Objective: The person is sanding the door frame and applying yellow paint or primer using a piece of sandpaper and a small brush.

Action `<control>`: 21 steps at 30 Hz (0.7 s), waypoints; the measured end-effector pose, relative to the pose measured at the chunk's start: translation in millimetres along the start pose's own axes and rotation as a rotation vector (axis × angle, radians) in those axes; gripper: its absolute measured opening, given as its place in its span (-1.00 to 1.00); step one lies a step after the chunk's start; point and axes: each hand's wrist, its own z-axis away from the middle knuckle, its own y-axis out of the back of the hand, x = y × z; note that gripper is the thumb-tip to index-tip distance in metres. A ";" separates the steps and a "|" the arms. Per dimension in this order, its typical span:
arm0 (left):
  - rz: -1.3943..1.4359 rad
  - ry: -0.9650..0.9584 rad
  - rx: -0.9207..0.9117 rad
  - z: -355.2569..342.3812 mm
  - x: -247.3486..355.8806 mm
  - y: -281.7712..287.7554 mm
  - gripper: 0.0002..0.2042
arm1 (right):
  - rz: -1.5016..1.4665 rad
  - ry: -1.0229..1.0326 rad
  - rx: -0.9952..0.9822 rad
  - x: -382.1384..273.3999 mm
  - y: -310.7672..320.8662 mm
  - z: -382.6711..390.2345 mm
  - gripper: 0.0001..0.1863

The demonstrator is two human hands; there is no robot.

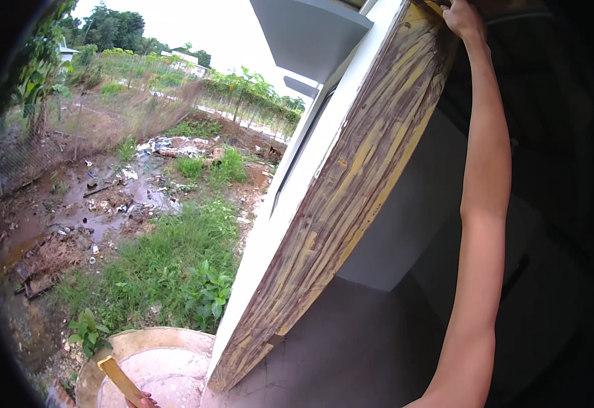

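Observation:
My left hand (145, 400) is low at the bottom left, closed round a flat yellowish stick (121, 378) that points up and forward. My right arm reaches up along the right side, with my right hand (461, 19) closed at the upper end of a long wall edge (351, 190); what it holds is hidden or too small to name. That edge has a brown, streaked surface with yellow patches and a white border on its left.
A round pale concrete structure (149, 339) lies below. Outside at left are muddy ground with litter, grass (168, 251) and a wire fence (18, 143). A grey overhang (308, 27) juts out above. The shaded interior (372, 319) lies at right.

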 end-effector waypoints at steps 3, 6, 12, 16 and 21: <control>0.016 -0.038 0.029 0.3 -3.0 -2.8 -0.79 | 0.081 -0.002 -0.001 -2.0 -5.3 10.8 -0.75; -0.020 -0.057 0.038 -1.1 -0.3 -4.8 -0.79 | 0.069 -0.007 0.021 0.5 -27.5 19.4 -0.71; 0.005 0.028 -0.021 0.6 5.5 -8.4 -0.79 | 0.126 0.071 0.065 39.9 -62.3 5.5 -0.65; 0.014 -0.035 0.005 -8.6 -3.0 -10.4 -0.80 | 0.177 0.105 0.128 48.6 -86.5 21.0 -0.61; 0.101 -0.071 -0.066 -11.6 -13.7 0.5 -0.79 | 0.210 0.191 -0.010 67.2 -58.7 14.5 -0.53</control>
